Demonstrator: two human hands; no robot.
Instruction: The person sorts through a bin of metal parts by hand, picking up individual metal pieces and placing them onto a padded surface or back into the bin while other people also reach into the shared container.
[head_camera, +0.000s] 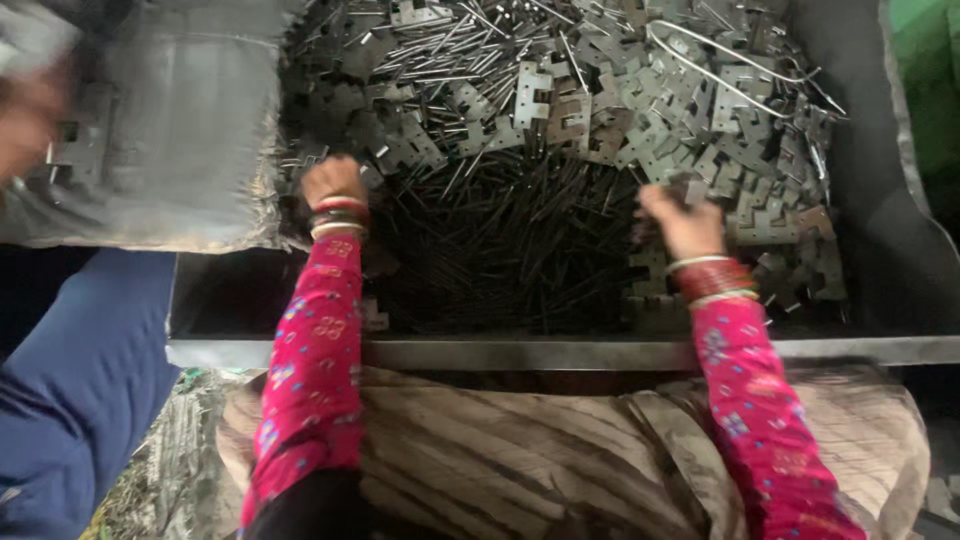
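Left hand (333, 183) curled and right hand (680, 222) pinching into a heap of stiff, sharp-edged stamped metal plates (560, 115) and thin rods (510, 240), likely best gripped by flat faces.

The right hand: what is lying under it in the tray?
Under the right hand lie flat notched metal plates, beside dark thin rods. What its fingers grip is blurred, and the tray bottom is covered.
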